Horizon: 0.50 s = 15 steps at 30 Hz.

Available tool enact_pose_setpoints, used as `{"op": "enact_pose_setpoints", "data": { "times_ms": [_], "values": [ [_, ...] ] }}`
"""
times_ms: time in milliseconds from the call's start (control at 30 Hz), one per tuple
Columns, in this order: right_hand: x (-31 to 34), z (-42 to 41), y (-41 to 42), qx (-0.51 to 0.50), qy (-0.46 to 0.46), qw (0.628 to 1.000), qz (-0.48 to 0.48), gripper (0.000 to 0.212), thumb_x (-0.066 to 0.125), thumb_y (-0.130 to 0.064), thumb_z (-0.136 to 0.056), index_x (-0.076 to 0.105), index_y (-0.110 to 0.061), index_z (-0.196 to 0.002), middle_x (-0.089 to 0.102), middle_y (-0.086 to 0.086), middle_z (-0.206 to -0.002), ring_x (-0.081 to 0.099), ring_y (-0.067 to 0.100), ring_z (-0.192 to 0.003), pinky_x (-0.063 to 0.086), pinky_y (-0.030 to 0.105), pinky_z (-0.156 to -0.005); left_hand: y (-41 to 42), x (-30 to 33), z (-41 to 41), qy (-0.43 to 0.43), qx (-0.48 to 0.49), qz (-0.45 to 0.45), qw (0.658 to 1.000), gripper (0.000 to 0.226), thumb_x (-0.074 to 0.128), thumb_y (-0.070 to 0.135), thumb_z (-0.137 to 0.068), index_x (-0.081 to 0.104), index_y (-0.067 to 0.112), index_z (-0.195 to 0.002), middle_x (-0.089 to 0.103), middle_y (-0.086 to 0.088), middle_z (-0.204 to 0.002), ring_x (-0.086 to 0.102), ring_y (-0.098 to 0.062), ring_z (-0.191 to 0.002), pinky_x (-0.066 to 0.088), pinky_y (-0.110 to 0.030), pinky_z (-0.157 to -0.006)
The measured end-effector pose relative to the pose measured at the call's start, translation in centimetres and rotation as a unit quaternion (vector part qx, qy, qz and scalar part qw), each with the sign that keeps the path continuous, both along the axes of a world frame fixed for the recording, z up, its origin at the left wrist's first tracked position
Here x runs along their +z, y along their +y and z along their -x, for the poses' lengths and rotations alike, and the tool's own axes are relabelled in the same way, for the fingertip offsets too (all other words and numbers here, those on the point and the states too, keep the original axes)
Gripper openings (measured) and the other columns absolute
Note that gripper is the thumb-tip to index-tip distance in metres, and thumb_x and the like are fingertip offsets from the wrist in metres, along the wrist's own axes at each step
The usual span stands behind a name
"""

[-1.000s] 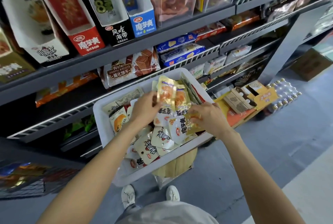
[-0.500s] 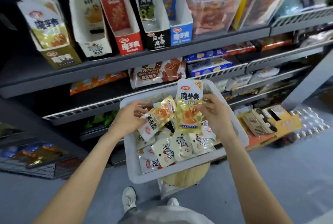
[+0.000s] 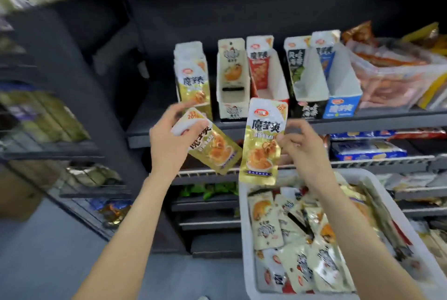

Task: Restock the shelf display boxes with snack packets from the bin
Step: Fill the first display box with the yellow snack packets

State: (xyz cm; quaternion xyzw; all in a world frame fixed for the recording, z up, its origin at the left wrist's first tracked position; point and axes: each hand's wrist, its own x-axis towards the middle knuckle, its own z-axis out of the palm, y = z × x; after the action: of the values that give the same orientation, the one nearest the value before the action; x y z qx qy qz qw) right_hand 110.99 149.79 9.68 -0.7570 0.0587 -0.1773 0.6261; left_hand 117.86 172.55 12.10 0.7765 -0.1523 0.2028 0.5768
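Observation:
My left hand (image 3: 170,139) grips a tilted gold snack packet (image 3: 215,148) just below the gold display box (image 3: 193,79) at the left end of the shelf row. My right hand (image 3: 303,145) holds a second gold packet (image 3: 263,140) upright by its right edge, in front of the red display box (image 3: 264,75). Both packets hang above the shelf edge, left of the white bin (image 3: 246,239). The bin at lower right holds several mixed cream and gold packets (image 3: 300,239). A cream display box (image 3: 232,79), a black one (image 3: 307,82) and a blue one (image 3: 338,77) stand along the shelf.
The dark shelf board (image 3: 362,121) carries a clear tub of red snacks (image 3: 396,75) at the right. Lower shelves hold blue biscuit packs (image 3: 367,151) and green packets (image 3: 208,189). A blurred second rack (image 3: 48,118) stands at the left. Grey floor (image 3: 48,263) lies below.
Both hands have lifted out of the bin, each with a gold packet, up to the display-box shelf. The view has swung up and left, so the bin now sits lower right.

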Motion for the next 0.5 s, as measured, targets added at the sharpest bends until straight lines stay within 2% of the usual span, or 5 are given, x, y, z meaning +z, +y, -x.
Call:
{"op": "enact_pose_setpoints", "data": {
  "times_ms": [133,267,367,433,500],
  "values": [
    [3.6,-4.6,2.6,0.002,-0.075,0.997,-0.020,0.022,0.058,-0.012,-0.092,0.047,-0.023,-0.107,0.065,0.002,-0.081,0.064,0.009,-0.063,0.055,0.024,-0.053,2.2,4.1,-3.9,-0.179,0.032,-0.106,0.978,0.029,0.076,0.030,-0.079,0.060,0.033,-0.103,0.068,0.015,-0.084,0.066,-0.010,-0.074,0.055,-0.040,-0.066],
    [5.3,-8.7,4.6,-0.027,-0.141,0.989,-0.043,0.033,0.055,-0.010,-0.094,0.041,-0.008,-0.123,0.061,0.014,-0.104,0.065,0.015,-0.080,0.054,0.023,-0.056,3.0,6.6,-9.0,-0.333,0.070,-0.187,0.921,0.024,0.070,0.034,-0.085,0.059,0.029,-0.105,0.071,0.005,-0.083,0.066,-0.013,-0.069,0.052,-0.032,-0.060],
    [5.6,-10.0,5.0,-0.046,-0.171,0.982,-0.062,0.030,0.053,-0.007,-0.094,0.041,-0.004,-0.122,0.057,-0.012,-0.101,0.063,0.012,-0.082,0.056,0.024,-0.058,2.7,6.7,-11.4,-0.447,0.080,-0.240,0.858,0.018,0.068,0.031,-0.088,0.068,0.019,-0.102,0.073,0.002,-0.082,0.067,-0.012,-0.068,0.051,-0.025,-0.055],
    [5.4,-10.4,5.1,-0.044,-0.176,0.981,-0.067,0.019,0.051,-0.006,-0.095,0.044,-0.015,-0.110,0.055,-0.008,-0.094,0.063,0.008,-0.080,0.057,0.025,-0.060,2.2,5.9,-12.0,-0.445,0.066,-0.259,0.855,0.018,0.068,0.030,-0.087,0.065,0.021,-0.103,0.073,0.002,-0.083,0.068,-0.013,-0.069,0.053,-0.030,-0.055],
    [5.4,-12.3,5.4,-0.079,-0.183,0.979,-0.053,0.025,0.050,-0.007,-0.096,0.041,-0.030,-0.099,0.057,0.008,-0.091,0.065,0.013,-0.083,0.056,0.023,-0.060,1.7,6.2,-14.1,-0.368,0.017,-0.231,0.900,0.023,0.068,0.032,-0.086,0.059,0.027,-0.106,0.072,0.004,-0.085,0.067,-0.012,-0.071,0.053,-0.033,-0.058]
  ]
}}
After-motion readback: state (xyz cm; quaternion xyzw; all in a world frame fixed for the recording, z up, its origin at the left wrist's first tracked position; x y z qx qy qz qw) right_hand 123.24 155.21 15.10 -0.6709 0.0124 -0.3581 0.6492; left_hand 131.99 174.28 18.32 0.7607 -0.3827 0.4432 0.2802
